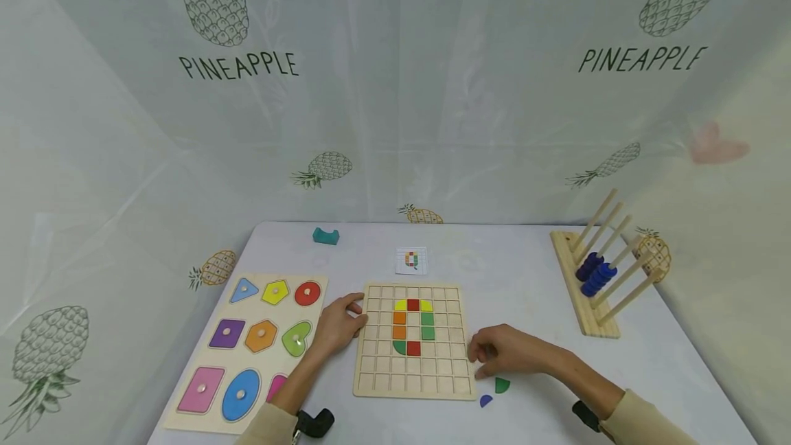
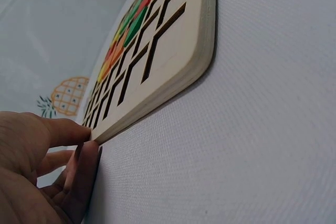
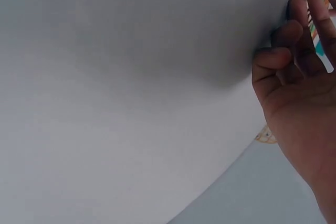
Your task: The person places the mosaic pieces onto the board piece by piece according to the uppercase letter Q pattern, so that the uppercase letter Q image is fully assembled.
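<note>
A wooden grid board [image 1: 377, 376] lies flat on the table, with a ring of yellow, red, orange and green pieces [image 1: 413, 305] set in its cells. My left hand [image 1: 338, 325] touches the board's left edge with its fingertips, which the left wrist view shows against the side of the frame [image 2: 152, 100]. Beside the right edge is my right hand [image 1: 509, 350], its fingers loosely bent; nothing shows in them in the right wrist view. Just below it lie a green rounded piece [image 1: 502, 385] and a purple half circle [image 1: 486, 400].
Behind the board is a small card [image 1: 402, 263] printed with a coloured ring pattern. A knobbed shape puzzle [image 1: 207, 356] lies at left, partly under my left forearm. A peg stand [image 1: 571, 280] with blue beads is at right, a teal block [image 1: 325, 236] at the back.
</note>
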A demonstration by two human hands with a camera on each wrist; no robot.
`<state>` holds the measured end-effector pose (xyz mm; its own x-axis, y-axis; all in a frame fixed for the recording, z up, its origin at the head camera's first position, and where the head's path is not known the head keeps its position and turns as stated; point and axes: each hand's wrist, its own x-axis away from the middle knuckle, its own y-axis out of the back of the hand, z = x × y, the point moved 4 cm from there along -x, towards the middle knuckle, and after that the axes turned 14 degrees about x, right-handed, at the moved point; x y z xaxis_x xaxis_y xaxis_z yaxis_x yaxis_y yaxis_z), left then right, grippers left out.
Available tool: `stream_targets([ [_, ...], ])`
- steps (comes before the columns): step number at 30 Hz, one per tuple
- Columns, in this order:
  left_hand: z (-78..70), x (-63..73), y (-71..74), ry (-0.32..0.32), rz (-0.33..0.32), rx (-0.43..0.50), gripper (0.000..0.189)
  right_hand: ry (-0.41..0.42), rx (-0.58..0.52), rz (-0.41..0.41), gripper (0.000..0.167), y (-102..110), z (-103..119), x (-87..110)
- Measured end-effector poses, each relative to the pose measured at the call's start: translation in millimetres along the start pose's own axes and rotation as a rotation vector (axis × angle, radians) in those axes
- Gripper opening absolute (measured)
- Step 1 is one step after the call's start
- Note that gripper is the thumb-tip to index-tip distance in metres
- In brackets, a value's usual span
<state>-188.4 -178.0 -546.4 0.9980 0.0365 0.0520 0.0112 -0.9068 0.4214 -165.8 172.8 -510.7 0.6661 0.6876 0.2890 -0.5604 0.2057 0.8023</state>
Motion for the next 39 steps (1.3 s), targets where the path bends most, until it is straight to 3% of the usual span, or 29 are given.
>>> stream_targets([
  [6,-2.5,0.8,-0.5,-0.007,0.006,0.009,0.046,-0.004,-0.003,0.043,0.027,1,-15,17.7],
  [12,-3.2,0.9,-0.3,-0.018,0.003,-0.007,0.046,0.065,0.105,0.046,0.028,-1,-25,26.9],
  [17,-1.5,0.3,0.0,0.002,0.001,-0.005,0.046,0.068,0.171,0.012,0.025,-3,-26,28.2],
  [32,-1.2,1.4,0.9,-0.004,0.003,-0.002,0.047,0.074,0.148,-0.027,0.024,-6,-26,28.6],
  [39,-0.2,0.4,0.8,0.009,-0.001,-0.004,0.046,0.028,0.097,-0.029,0.025,-8,-28,26.0],
])
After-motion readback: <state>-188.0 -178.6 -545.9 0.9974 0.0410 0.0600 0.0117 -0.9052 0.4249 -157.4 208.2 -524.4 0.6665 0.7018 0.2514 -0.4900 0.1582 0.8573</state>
